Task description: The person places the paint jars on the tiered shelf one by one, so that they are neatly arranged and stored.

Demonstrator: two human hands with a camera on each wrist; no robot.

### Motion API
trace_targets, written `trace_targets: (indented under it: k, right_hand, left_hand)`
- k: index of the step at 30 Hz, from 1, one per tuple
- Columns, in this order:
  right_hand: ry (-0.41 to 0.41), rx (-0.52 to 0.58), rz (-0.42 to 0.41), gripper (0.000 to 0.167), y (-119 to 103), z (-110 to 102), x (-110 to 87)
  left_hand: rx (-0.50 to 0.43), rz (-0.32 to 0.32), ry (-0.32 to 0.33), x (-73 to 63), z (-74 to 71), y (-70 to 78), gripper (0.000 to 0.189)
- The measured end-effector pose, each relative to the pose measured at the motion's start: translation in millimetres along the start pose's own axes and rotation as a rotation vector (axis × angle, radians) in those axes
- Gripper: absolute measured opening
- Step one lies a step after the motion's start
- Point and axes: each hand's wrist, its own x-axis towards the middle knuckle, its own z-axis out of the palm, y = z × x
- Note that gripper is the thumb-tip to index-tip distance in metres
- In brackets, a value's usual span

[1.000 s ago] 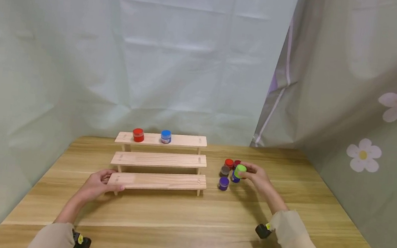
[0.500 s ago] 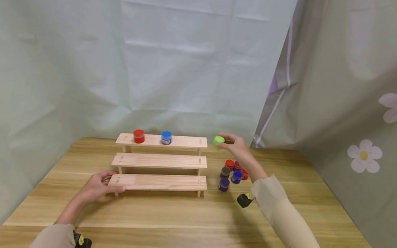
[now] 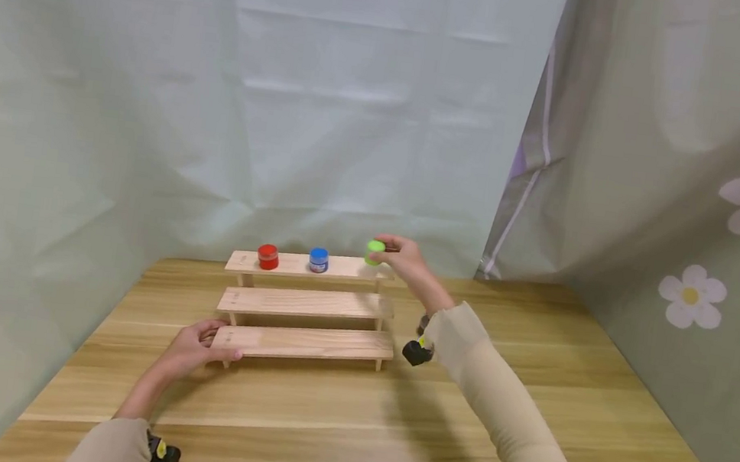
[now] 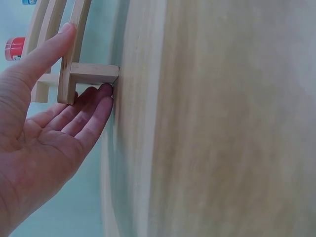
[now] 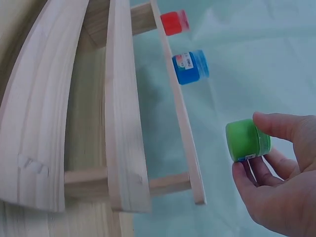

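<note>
A three-tier wooden display rack [image 3: 304,342] stands on the table. My left hand [image 3: 187,353] holds the left end of its lowest shelf; in the left wrist view the thumb lies on the shelf and the fingers are by its leg [image 4: 94,72]. My right hand [image 3: 409,268] pinches a small green paint jar [image 5: 243,140] between thumb and fingers. That jar is over the right end of the top shelf, and the right wrist view shows a gap between them. On the top shelf sit a red paint jar [image 3: 267,257] and a blue paint jar [image 3: 319,260].
A dark jar [image 3: 424,324] peeks out beside the right sleeve [image 3: 467,343], which hides the spot where other jars stood. Pale sheeting [image 3: 366,146] hangs behind the wooden table [image 3: 290,429]. A flowered curtain [image 3: 660,182] hangs at the right.
My right hand has lifted the green jar from the group of jars and carried it left to the top shelf's right end. The left hand keeps its hold on the rack.
</note>
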Motion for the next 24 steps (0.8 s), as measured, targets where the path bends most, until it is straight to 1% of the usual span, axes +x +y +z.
trace_targets:
  k: [4, 9, 14, 24]
  right_hand:
    - [-0.002, -0.002, 0.015, 0.05, -2.1, 8.2, 3.8]
    - [0.006, -0.051, 0.018, 0.048, 7.0, 15.1, 9.9]
    - [0.001, -0.059, 0.022, 0.045, 13.6, 18.1, 9.6]
    - [0.005, -0.062, 0.003, 0.045, 14.5, 21.8, 7.1]
  left_hand:
    - [0.015, -0.008, 0.008, 0.5, 0.9, 0.5, 0.076]
    - [0.026, -0.019, 0.005, 1.4, 1.3, -0.2, 0.077]
    - [0.028, -0.018, 0.004, 1.2, 1.2, -0.1, 0.076]
    - [0.027, -0.02, 0.005, -0.3, 0.9, 1.8, 0.075]
